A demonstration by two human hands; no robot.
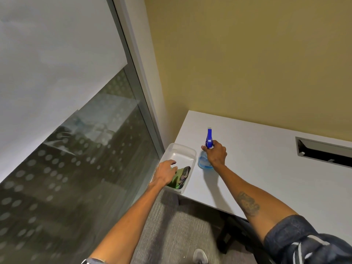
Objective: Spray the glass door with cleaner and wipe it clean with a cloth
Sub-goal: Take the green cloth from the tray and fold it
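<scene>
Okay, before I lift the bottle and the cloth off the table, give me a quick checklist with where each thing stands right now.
1. Right hand around the neck of the spray bottle: ok, fingers wrap it below the blue trigger head.
2. Bottle holds cleaner: ok, blue liquid shows in its lower part.
3. Bottle upright on the white table: ok.
4. Left hand gripping the green cloth: cannot tell, it rests on the cloth inside the clear plastic bin, but a closed grip does not show.
5. Nozzle aimed at the glass door: not ok, it points away, toward the wall.
</scene>
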